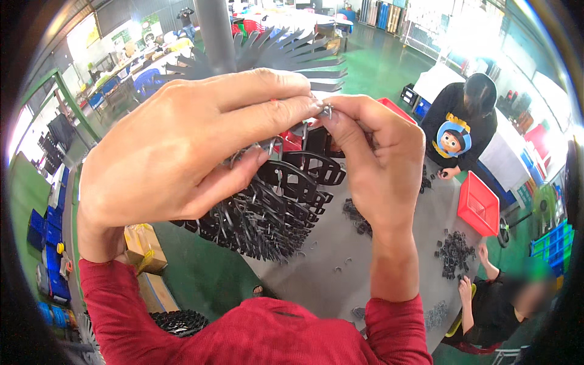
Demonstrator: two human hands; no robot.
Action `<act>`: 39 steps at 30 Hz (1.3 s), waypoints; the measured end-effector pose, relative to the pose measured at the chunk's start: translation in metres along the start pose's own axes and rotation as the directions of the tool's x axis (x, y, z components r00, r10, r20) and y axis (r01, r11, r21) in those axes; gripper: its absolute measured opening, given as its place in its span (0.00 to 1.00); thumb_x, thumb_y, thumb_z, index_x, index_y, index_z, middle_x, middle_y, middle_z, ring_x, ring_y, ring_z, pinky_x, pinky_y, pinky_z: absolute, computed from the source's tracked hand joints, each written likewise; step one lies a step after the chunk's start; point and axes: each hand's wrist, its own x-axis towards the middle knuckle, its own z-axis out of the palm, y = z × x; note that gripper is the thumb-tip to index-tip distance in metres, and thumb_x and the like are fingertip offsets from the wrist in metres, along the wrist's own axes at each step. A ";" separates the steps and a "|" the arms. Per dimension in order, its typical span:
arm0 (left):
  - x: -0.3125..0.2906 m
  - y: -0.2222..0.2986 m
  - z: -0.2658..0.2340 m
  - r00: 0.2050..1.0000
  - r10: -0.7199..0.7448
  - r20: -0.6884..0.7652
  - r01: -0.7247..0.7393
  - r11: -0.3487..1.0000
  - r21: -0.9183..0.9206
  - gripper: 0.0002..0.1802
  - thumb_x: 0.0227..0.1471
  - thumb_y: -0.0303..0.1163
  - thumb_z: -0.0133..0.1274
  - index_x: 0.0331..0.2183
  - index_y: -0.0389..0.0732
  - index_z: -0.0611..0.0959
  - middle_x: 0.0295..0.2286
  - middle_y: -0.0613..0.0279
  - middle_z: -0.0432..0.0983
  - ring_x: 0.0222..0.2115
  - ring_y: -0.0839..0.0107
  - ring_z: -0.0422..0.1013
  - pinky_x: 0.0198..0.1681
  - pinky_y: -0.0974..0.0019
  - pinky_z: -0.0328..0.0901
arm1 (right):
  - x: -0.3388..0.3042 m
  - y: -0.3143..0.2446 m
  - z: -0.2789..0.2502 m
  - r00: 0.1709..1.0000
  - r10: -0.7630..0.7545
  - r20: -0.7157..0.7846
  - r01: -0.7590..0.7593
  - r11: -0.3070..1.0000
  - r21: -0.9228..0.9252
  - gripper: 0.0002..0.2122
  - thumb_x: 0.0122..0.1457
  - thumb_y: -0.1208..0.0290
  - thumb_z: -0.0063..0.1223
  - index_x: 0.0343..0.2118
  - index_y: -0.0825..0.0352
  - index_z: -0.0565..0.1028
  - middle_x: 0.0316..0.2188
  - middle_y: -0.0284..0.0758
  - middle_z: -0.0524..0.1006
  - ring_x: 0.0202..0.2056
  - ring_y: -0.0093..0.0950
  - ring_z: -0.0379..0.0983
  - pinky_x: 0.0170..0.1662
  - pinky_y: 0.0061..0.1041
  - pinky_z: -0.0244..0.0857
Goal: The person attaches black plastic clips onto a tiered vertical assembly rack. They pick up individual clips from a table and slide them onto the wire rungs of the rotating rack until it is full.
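My left hand [176,143] reaches across the middle, fingers stretched together and tips meeting those of my right hand [383,158]. My right thumb and forefinger pinch a small shiny metal piece [328,111], which the left fingertips also touch. The left thumb is bent beneath, close to some metal wire hooks; whether it grips one is hard to tell. Below both hands hang rows of black looped plastic parts [274,210] in a dense cluster. Behind them a ring of grey flat blades [280,55] fans out around a grey post [214,36].
A grey table [304,277] bears loose metal bits and piles of black parts [454,252]. A red tray [479,204] stands at its right edge. Two people [462,121] work on the right side. A cardboard box [145,246] sits at lower left.
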 end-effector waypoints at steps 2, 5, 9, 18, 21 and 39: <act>0.000 0.001 -0.001 1.000 0.005 -0.003 -0.005 1.000 0.002 0.28 0.38 0.19 0.51 0.47 0.38 0.74 0.46 0.49 0.69 0.45 0.49 0.68 0.45 0.57 0.67 | -0.002 0.003 -0.009 0.999 -0.029 -0.028 0.029 0.999 -0.021 0.06 0.56 0.77 0.51 0.33 0.73 0.77 0.23 0.30 0.76 0.22 0.14 0.67 0.26 0.14 0.61; 0.000 0.001 -0.001 1.000 -0.015 0.016 0.015 1.000 -0.005 0.29 0.38 0.20 0.50 0.48 0.38 0.74 0.47 0.50 0.69 0.45 0.50 0.68 0.46 0.57 0.66 | -0.007 0.018 -0.030 0.987 0.106 -0.123 -0.093 0.989 0.111 0.06 0.56 0.77 0.50 0.33 0.73 0.77 0.23 0.30 0.76 0.22 0.14 0.65 0.26 0.13 0.60; -0.003 0.001 -0.004 0.998 -0.064 -0.010 0.064 0.993 0.095 0.29 0.40 0.23 0.51 0.49 0.40 0.73 0.48 0.49 0.68 0.47 0.50 0.67 0.49 0.58 0.63 | 0.002 0.040 -0.045 0.993 0.103 -0.050 -0.106 0.993 -0.061 0.07 0.57 0.75 0.50 0.33 0.72 0.78 0.22 0.29 0.75 0.21 0.15 0.64 0.26 0.13 0.58; 0.023 -0.001 0.007 0.990 -0.138 0.002 0.132 0.952 0.276 0.25 0.47 0.29 0.50 0.50 0.40 0.73 0.49 0.50 0.68 0.51 0.53 0.64 0.53 0.58 0.57 | 0.028 0.190 -0.134 0.927 0.329 -0.181 -0.372 0.872 -0.318 0.08 0.53 0.69 0.52 0.33 0.64 0.80 0.21 0.31 0.77 0.20 0.17 0.69 0.28 0.19 0.63; 0.011 0.013 -0.004 0.973 -0.231 0.004 0.214 0.909 0.357 0.27 0.47 0.36 0.53 0.50 0.39 0.72 0.49 0.50 0.67 0.50 0.52 0.64 0.53 0.58 0.56 | 0.048 0.241 -0.134 0.929 0.290 -0.230 -0.346 0.902 -0.259 0.08 0.53 0.68 0.52 0.33 0.63 0.80 0.23 0.33 0.79 0.23 0.20 0.72 0.31 0.21 0.65; 0.008 -0.004 0.000 0.994 -0.106 0.022 0.104 0.991 0.089 0.31 0.43 0.29 0.55 0.52 0.41 0.69 0.49 0.50 0.66 0.49 0.51 0.64 0.51 0.58 0.62 | 0.031 0.029 -0.010 0.951 0.000 0.311 -0.104 0.942 0.320 0.10 0.58 0.76 0.48 0.42 0.73 0.74 0.35 0.35 0.78 0.37 0.21 0.74 0.42 0.18 0.66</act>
